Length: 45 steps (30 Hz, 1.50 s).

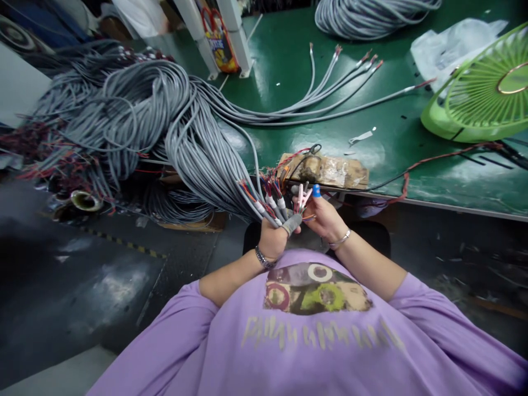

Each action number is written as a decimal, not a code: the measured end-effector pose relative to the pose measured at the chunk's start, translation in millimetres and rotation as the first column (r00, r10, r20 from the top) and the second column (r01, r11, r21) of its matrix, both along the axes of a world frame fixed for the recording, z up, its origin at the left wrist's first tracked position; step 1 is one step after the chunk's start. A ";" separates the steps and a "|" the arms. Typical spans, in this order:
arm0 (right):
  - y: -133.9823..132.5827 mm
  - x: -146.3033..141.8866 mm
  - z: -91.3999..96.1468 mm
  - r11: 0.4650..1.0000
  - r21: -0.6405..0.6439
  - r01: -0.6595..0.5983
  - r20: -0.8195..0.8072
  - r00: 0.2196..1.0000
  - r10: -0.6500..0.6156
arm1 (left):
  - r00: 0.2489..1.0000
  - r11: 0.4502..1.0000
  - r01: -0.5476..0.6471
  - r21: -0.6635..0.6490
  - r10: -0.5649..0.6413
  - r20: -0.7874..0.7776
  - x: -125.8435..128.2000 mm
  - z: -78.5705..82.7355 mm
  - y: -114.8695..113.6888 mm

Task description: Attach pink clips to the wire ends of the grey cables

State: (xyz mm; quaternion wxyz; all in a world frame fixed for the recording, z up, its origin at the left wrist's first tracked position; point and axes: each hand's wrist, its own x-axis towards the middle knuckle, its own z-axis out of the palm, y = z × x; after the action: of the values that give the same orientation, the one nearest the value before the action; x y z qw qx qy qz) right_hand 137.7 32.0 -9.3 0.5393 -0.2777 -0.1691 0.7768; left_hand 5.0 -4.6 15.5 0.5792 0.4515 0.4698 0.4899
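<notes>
My left hand (275, 234) is closed round a bundle of grey cables (214, 165), with grey tape on one finger. The stripped ends with red and white wire tips (270, 195) stick up out of the fist. My right hand (324, 215), with a blue cap on one fingertip, pinches a few of the small pink and white wire ends (303, 196) just right of the bundle. Both hands are held close in front of my purple shirt, at the near edge of the green table (412, 143).
A large heap of grey cables (111, 115) lies to the left. Several loose cables (330, 82) fan across the table. A green fan (482, 91), a plastic bag (449, 47), a taped cardboard block (330, 170) and a red-black wire (437, 159) are on the table.
</notes>
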 end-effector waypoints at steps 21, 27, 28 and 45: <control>1.3 -7.9 10.6 0.998 -0.052 -0.022 -0.071 0.997 0.019 | 0.996 0.999 -0.030 0.023 0.032 -0.084 0.7 7.3 -6.6; -3.3 -0.1 12.7 0.992 -0.128 -0.010 -0.049 0.999 0.004 | 0.995 0.998 -0.055 -0.007 0.054 -0.086 -5.4 7.6 -11.9; -4.1 1.5 14.4 0.992 -0.125 -0.022 -0.037 0.999 0.017 | 0.994 0.999 -0.052 -0.002 0.051 -0.094 -6.5 8.1 -12.5; -3.7 -5.7 1.5 0.986 0.065 0.154 0.163 0.973 -0.163 | 0.991 0.992 -0.102 0.072 0.108 -0.085 4.2 -0.6 -6.5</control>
State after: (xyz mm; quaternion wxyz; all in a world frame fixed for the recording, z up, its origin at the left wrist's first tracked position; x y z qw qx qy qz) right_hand 131.9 28.3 -7.8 0.5905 -0.3408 -0.2115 0.7003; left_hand 9.2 -11.1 15.0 0.5157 0.4668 0.5013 0.5146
